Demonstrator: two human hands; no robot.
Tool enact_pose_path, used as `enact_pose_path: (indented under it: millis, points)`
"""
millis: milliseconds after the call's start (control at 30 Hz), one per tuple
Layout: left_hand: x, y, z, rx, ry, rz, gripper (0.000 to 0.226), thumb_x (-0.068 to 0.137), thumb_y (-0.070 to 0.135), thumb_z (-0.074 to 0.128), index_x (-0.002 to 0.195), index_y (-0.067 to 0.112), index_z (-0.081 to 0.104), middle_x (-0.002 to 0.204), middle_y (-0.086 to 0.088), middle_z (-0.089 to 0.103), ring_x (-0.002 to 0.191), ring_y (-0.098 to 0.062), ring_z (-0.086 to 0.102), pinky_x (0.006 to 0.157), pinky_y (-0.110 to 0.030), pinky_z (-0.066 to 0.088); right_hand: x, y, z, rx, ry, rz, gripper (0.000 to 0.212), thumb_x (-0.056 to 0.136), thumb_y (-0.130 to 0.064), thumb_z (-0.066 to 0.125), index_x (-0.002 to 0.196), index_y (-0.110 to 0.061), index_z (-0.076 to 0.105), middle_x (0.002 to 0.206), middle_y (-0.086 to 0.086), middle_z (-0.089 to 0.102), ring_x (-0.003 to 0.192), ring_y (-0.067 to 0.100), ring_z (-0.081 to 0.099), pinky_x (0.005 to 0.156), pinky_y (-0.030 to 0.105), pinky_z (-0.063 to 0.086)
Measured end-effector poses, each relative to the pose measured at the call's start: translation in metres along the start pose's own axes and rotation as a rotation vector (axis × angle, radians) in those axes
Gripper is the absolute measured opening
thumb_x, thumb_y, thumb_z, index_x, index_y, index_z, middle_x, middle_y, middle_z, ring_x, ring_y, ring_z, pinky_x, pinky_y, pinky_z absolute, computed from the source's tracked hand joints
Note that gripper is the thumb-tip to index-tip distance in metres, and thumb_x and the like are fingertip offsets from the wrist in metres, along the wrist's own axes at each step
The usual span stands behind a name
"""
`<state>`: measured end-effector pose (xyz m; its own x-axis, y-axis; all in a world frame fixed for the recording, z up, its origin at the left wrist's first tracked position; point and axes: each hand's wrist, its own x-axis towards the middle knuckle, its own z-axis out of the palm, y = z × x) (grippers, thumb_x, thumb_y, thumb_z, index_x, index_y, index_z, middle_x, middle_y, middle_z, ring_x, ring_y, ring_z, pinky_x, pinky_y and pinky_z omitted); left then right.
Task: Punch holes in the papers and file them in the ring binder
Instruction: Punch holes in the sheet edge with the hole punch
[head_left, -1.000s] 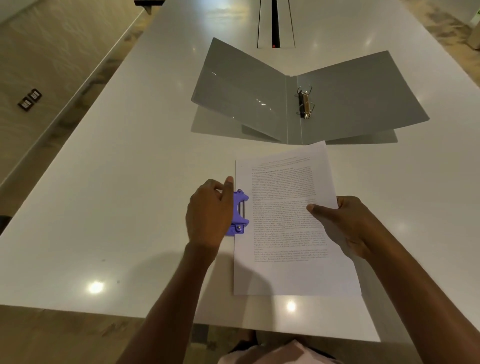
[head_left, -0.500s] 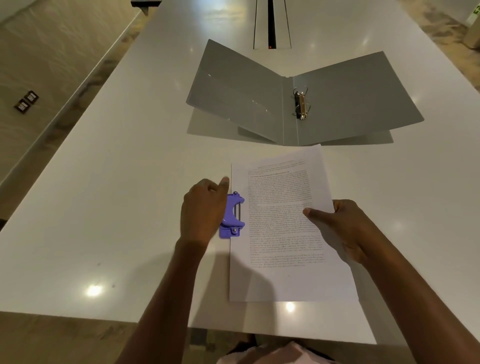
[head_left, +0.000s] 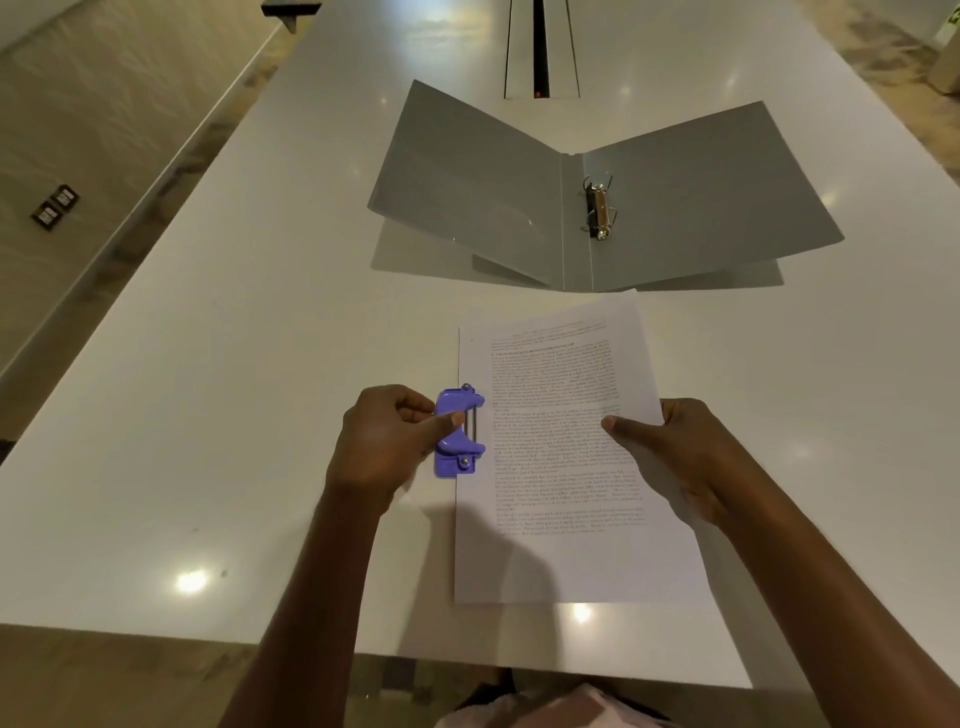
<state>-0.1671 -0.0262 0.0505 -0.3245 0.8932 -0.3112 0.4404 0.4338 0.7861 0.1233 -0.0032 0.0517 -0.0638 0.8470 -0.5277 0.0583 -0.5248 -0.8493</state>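
One white table (head_left: 208, 364) fills most of the view, its near edge just below the papers and a wide stretch of its top running left of the hands. The grey ring binder (head_left: 701, 197) lies open on it beyond the papers, spine down and both covers tilted up off the surface. The papers (head_left: 561, 561) lie flat, printed side up, and their far right corner reaches the binder's near end. The right hand (head_left: 675, 452) pinches their right edge, thumb on top of the print, and its other fingers are hidden past the edge. The left hand (head_left: 384, 441) grips the purple hole punch (head_left: 457, 431), fingers curled round its left side and thumb on the lever. The punch sits astride the papers' left edge, about midway along. Whether the binder's rings (head_left: 600, 208) stand open or closed is too small to tell.
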Motion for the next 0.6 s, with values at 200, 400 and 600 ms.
enact_pose_path:
  millis: [200,400,600]
  points:
    - [0.014,0.0,-0.003,0.069,-0.066,-0.068,0.035,0.081,0.036,0.088,0.09,0.007,0.069,0.075,-0.012,0.074,0.063,-0.021,0.061,0.07,-0.041,0.055,0.002,0.001,0.0,0.017,-0.01,0.003,0.017,0.095,-0.004,0.07,0.111,0.001,0.073,0.103,0.004,0.08,0.077,0.01,0.079,0.059,0.014,0.057]
    - [0.019,0.004,-0.007,0.16,-0.125,-0.111,0.04,0.085,0.041,0.082,0.076,0.012,0.057,0.071,-0.008,0.062,0.065,-0.019,0.049,0.064,-0.033,0.042,0.006,0.002,-0.001,-0.015,-0.015,0.004,0.019,0.094,-0.008,0.072,0.112,-0.003,0.074,0.101,0.001,0.082,0.082,0.012,0.079,0.061,0.016,0.059]
    - [0.02,0.006,-0.01,0.199,-0.158,-0.124,0.045,0.087,0.042,0.081,0.07,0.013,0.051,0.068,-0.003,0.053,0.062,-0.018,0.041,0.057,-0.031,0.033,0.008,0.003,-0.002,-0.029,-0.009,-0.005,0.021,0.094,-0.011,0.073,0.114,-0.005,0.075,0.104,0.0,0.082,0.086,0.014,0.079,0.068,0.02,0.06]
